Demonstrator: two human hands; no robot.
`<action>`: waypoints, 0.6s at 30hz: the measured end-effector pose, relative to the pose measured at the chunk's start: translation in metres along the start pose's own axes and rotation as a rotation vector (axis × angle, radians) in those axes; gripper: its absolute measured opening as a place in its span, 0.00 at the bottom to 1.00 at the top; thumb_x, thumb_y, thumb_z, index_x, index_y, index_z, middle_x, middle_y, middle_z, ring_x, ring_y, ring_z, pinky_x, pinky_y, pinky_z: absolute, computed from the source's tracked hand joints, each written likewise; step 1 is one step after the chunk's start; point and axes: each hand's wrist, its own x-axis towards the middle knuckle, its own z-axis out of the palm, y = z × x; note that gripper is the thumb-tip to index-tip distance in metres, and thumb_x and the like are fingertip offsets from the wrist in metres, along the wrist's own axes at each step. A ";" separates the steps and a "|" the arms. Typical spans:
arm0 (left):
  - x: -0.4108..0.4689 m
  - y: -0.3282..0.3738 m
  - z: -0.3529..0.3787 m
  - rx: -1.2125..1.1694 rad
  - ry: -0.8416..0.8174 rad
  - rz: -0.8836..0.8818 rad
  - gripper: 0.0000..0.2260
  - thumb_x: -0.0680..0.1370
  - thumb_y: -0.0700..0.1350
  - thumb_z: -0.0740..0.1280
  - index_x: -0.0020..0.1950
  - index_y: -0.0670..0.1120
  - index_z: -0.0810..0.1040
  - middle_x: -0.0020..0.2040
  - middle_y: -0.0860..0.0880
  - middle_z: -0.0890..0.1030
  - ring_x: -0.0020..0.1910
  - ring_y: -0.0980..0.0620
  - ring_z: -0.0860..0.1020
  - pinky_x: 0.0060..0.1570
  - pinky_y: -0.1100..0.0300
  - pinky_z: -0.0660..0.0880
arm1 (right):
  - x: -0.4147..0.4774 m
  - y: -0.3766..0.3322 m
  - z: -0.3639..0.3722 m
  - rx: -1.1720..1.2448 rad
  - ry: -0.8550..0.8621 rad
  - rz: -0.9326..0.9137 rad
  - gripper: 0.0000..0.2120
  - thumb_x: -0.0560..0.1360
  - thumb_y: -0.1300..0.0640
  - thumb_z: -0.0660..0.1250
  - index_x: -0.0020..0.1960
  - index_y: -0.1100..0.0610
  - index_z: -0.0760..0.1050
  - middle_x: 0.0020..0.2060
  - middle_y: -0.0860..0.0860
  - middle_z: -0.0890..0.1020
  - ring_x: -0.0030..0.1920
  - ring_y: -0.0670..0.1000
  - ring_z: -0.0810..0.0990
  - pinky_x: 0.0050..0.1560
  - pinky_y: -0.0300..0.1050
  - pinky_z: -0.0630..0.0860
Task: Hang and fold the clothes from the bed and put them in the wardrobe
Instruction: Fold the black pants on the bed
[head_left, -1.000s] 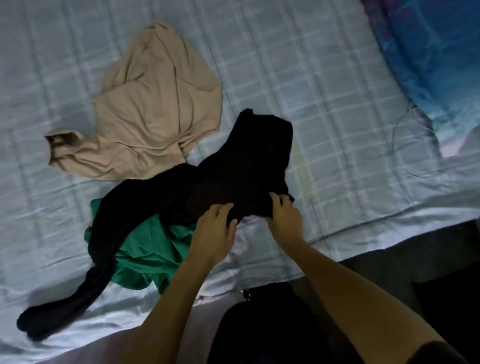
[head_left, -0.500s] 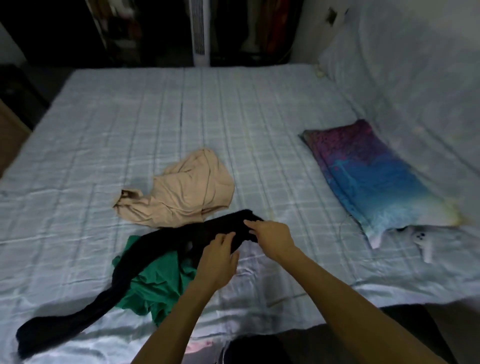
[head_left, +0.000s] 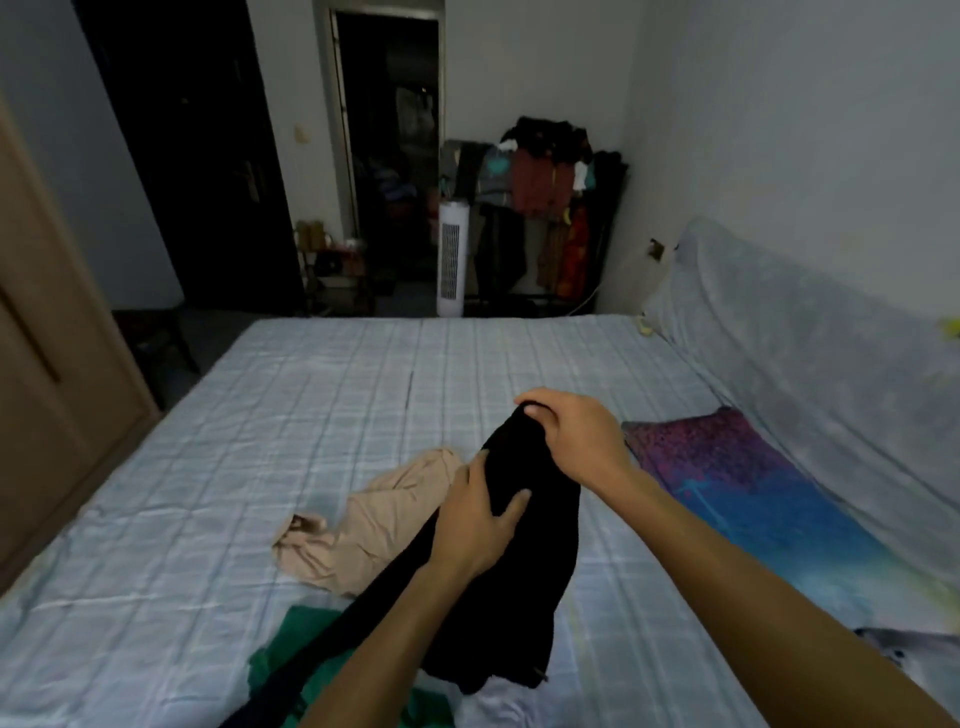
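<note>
**Black garment up off the bed**

Our right hand pinches its top edge and our left hand grips it lower down. The tail lies over a green garment at the near edge. Beige garment lies just left. Checked sheet runs wide toward the far edge, pillow right, tower fan and clothes rack beyond.

The one camera rides on my head at the near edge of the bed. It faces forward and slightly down across the mattress to the dark doorway and the clothes rack at the far wall. It sits close: my forearms enter from the bottom, and my left hand and right hand, gripping the black garment, fill the lower middle.
</note>
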 end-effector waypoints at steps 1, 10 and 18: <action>0.007 0.008 0.000 -0.025 0.011 0.024 0.33 0.72 0.66 0.63 0.71 0.53 0.61 0.66 0.51 0.72 0.63 0.54 0.72 0.61 0.53 0.72 | 0.011 -0.001 -0.009 0.014 0.016 -0.010 0.10 0.79 0.51 0.60 0.55 0.44 0.79 0.52 0.45 0.83 0.51 0.49 0.80 0.50 0.45 0.75; 0.103 0.064 -0.015 0.334 0.020 0.079 0.22 0.77 0.48 0.64 0.69 0.49 0.64 0.60 0.44 0.75 0.56 0.44 0.76 0.52 0.50 0.74 | 0.103 0.044 -0.099 0.187 0.128 -0.080 0.09 0.80 0.53 0.61 0.51 0.44 0.79 0.44 0.45 0.82 0.34 0.42 0.74 0.32 0.38 0.66; 0.144 0.168 0.066 0.116 0.127 0.016 0.47 0.65 0.65 0.71 0.75 0.54 0.49 0.70 0.48 0.63 0.66 0.48 0.67 0.62 0.50 0.71 | 0.175 0.088 -0.154 0.193 0.204 -0.115 0.09 0.79 0.52 0.62 0.53 0.45 0.79 0.49 0.47 0.83 0.48 0.52 0.80 0.42 0.46 0.74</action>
